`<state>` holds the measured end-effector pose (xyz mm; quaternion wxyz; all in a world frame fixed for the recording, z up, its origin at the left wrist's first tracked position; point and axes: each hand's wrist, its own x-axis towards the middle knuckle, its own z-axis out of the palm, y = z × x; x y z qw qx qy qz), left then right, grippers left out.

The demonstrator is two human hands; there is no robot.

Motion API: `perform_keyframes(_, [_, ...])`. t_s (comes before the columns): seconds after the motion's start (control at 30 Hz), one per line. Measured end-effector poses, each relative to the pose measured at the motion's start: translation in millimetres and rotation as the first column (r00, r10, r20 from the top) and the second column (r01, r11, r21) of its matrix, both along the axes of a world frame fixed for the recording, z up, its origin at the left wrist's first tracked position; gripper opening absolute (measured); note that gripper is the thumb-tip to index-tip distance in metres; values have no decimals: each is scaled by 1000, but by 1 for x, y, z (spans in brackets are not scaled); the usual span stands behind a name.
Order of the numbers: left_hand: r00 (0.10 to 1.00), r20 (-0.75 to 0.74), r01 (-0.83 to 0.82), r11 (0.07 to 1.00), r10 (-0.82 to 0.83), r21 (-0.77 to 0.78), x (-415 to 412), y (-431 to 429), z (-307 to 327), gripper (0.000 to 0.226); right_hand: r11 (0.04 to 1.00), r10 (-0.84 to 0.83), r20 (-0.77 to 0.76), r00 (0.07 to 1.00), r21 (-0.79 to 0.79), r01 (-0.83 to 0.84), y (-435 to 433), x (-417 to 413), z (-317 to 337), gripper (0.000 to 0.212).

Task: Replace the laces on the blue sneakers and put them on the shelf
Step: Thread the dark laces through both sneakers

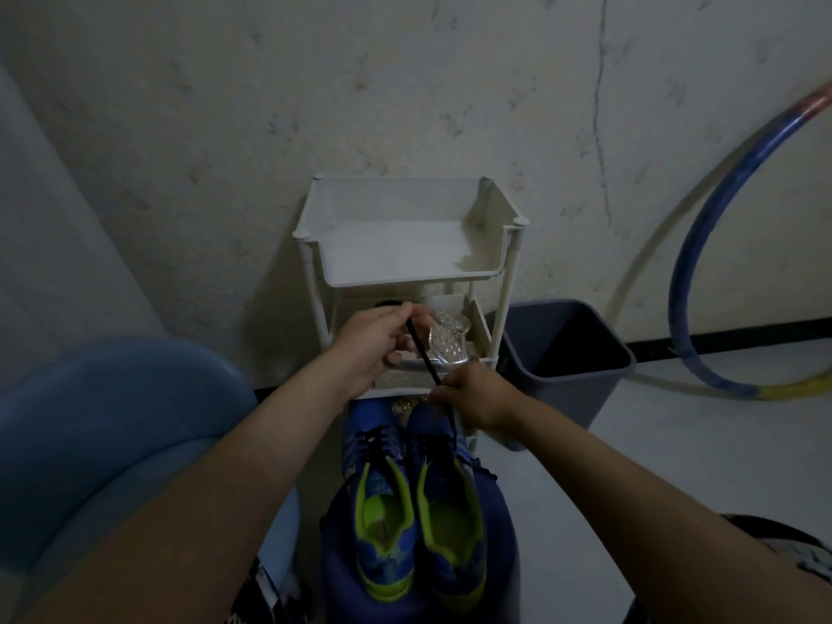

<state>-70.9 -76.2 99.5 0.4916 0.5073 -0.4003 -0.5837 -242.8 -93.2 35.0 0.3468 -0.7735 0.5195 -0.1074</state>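
Two blue sneakers with lime-green lining stand side by side on a dark blue stool, toes pointing away from me: the left sneaker (pixel 380 502) and the right sneaker (pixel 452 511). A black lace (pixel 421 351) runs taut from the right sneaker's front up to my left hand (pixel 382 342), which pinches its upper end. My right hand (pixel 472 396) grips the lace low down, just over the right sneaker's toe. The left sneaker shows black lacing across its front. Beyond the sneakers stands the white tiered shelf (pixel 405 238), its top tray bare.
A clear studded shoe (pixel 445 337) lies on the shelf's middle tier. A dark grey bin (pixel 562 353) stands right of the shelf. A blue and yellow hoop (pixel 684 281) leans on the wall at right. A light blue seat (pixel 103 425) fills the left.
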Motion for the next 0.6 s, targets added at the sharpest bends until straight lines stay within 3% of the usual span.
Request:
perform_keyframes(0.13, [996,-44,-83,996,82,-42,13,5,10,22,1000,-22,-125,992,8,23,-4,-6,-3,29])
perform_keyframes(0.27, [993,51,-105,990,110,-91,18,10,13,17,999,-32,-225,974,27,39,0,-7,-4,26])
perform_keyframes(0.33, [993,91,-63,993,72,-95,15,15,14,19,999,-4,-110,994,49,9,6,-2,6,20])
perform_keyframes(0.43, [994,111,-2,993,16,-122,8,22,22,19,996,-10,211,977,91,-9,17,10,32,23])
perform_keyframes(0.6, [986,1,-163,974,165,-154,17,22,37,18,990,19,439,898,115,-77,26,17,58,27])
